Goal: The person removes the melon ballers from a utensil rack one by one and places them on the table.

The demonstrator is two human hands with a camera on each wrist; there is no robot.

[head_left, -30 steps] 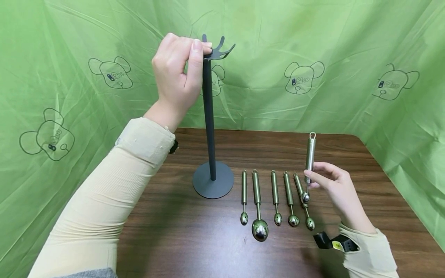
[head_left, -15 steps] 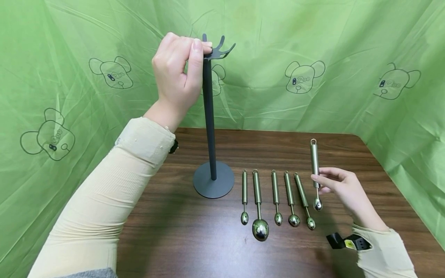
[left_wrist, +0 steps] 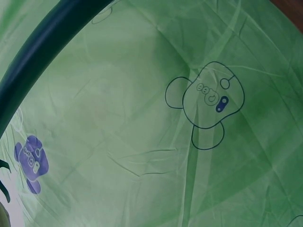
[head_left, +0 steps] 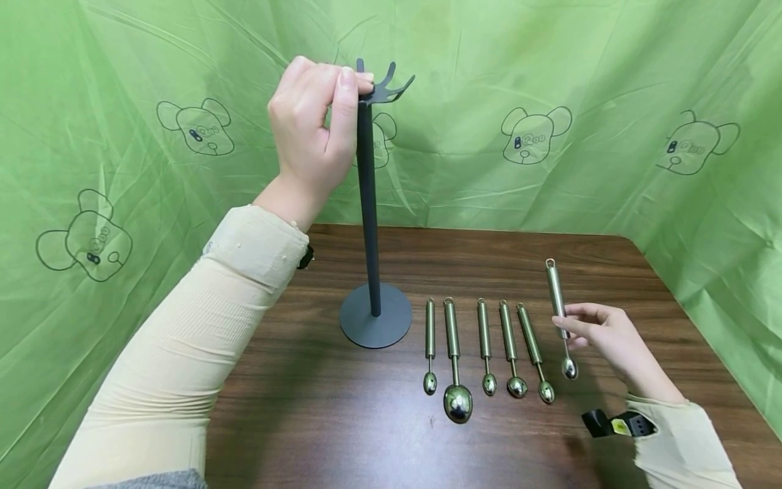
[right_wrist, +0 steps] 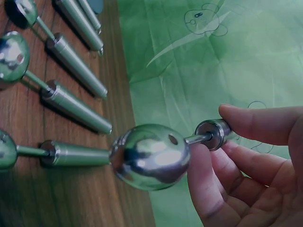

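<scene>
My left hand (head_left: 314, 115) curls its fingers over the top of a black hook stand (head_left: 369, 204), beside its prongs. In the left wrist view only a dark post (left_wrist: 52, 49) crosses a corner. My right hand (head_left: 601, 333) pinches a steel melon baller (head_left: 556, 292) by the lower handle, with thumb and fingers. Its round bowl (right_wrist: 151, 157), with a small hole, points down and its looped end up. Whether the bowl touches the table cannot be told. Left of it lie several similar melon ballers in a row, one with a larger bowl (head_left: 458, 404).
A dark wood table (head_left: 342, 421) carries everything, with the stand's round base (head_left: 391, 329) left of the row. A green cloth (head_left: 464, 176) with bear outlines surrounds the table at the back and sides.
My right hand has moved right and down with the melon baller, away from the rightmost one in the row. The baller now leans more to the left. My left hand stays put.
</scene>
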